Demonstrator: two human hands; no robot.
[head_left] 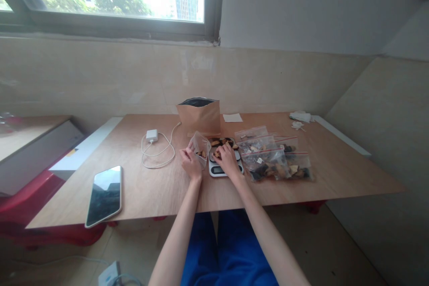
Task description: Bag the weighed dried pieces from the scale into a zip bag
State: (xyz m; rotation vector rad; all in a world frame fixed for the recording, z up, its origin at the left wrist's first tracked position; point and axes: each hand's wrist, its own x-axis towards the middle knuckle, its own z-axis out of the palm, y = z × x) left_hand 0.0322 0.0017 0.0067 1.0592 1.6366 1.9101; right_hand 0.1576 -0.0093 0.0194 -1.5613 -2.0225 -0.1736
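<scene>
The left hand (190, 163) grasps a small clear bag (200, 142), its open mouth just left of the kitchen scale (217, 170). The right hand (229, 161) reaches over the scale, fingers curled down at the brown dried pieces (217, 154); whether it pinches any, I cannot tell. More pieces lie just beyond its fingers, and filled zip bags (275, 163) lie to its right on the worktop (150, 192).
</scene>
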